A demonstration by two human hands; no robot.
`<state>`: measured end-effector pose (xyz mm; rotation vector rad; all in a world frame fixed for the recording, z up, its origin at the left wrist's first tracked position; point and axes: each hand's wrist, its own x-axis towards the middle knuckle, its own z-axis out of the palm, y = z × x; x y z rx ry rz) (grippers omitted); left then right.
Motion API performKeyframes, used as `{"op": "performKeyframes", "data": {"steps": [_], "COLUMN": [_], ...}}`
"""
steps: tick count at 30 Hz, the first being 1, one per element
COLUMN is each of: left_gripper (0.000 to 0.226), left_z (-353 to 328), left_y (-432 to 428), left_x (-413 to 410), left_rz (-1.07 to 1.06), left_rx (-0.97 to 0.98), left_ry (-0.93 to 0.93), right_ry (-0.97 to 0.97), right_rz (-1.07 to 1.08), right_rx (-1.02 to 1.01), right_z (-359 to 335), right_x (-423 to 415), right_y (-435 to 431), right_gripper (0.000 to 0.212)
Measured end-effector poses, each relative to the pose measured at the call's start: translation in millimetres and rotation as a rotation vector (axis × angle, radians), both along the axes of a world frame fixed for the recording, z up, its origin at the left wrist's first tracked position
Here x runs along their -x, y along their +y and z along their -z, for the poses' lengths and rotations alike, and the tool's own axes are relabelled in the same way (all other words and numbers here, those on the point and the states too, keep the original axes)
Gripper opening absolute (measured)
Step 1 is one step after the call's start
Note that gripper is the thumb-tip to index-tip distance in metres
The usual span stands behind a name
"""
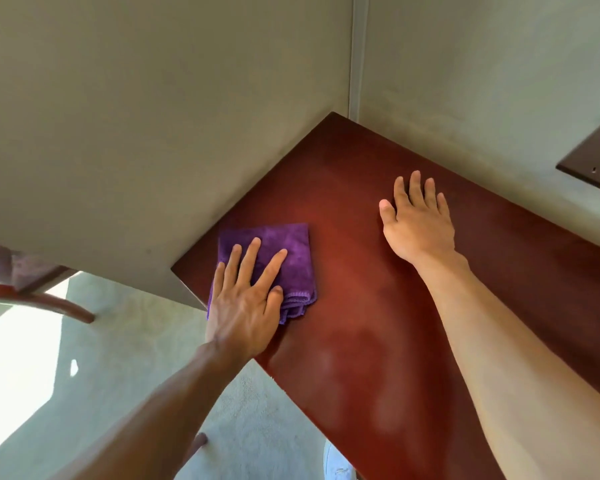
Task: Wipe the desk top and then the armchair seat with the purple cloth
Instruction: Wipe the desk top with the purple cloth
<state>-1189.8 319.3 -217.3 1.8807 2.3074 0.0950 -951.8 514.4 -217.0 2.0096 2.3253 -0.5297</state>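
Flat, the left hand (243, 306) presses the purple cloth (284, 258) onto the desk top (361, 306).

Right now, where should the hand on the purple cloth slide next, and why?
Probably toward the right hand. The left hand presses the folded purple cloth flat at the desk top's left end by the wall, so the wide bare stretch to its right looks like what is left to wipe.
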Motion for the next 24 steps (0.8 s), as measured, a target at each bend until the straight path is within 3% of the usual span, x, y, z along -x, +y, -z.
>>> {"op": "performKeyframes", "data": {"steps": [14,24], "left_gripper": [0.061,0.063], "left_z": [2.8,7.1], "left_y": [-49.9,-72.6], "left_x": [-115.2,-249.5], "left_rz": [0.01,0.256], "left_rx": [-0.049,-0.024], "left_ry": [-0.017,-0.028], "right_ry": [0.068,0.18], "right_rz": [-0.112,-0.129], "right_rx": [-0.049,-0.174], "right_z": [-1.7,-27.0], "right_x": [-18.8,-152.4], "right_y": [-7.1,-52.9], "right_gripper": [0.068,0.057]}}
